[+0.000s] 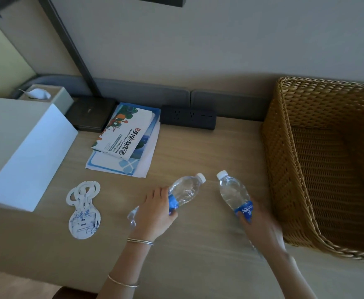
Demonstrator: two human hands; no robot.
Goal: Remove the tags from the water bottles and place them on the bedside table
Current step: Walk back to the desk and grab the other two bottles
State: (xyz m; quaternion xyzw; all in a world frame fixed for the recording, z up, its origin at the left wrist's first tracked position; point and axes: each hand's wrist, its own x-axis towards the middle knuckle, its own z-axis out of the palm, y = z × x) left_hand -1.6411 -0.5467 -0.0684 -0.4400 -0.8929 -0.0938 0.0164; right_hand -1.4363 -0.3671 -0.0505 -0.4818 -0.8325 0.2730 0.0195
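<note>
Two clear water bottles with white caps and blue labels are over the wooden bedside table (198, 152). My left hand (155, 214) grips the left bottle (185, 190) around its label, and the bottle is tilted with its cap pointing up and right. My right hand (256, 221) holds the right bottle (232, 190) at its label, cap pointing up and left. Neither bottle neck carries a tag. Two white-and-blue paper tags (83, 210), stacked, lie flat on the table to the left of my left hand.
A large woven wicker basket (284, 169) stands at the right. A white box (23, 147) stands at the left, with a tissue box (45, 96) behind it. Brochures (124, 139), a dark box (90, 113) and a black power strip (187, 117) lie near the wall.
</note>
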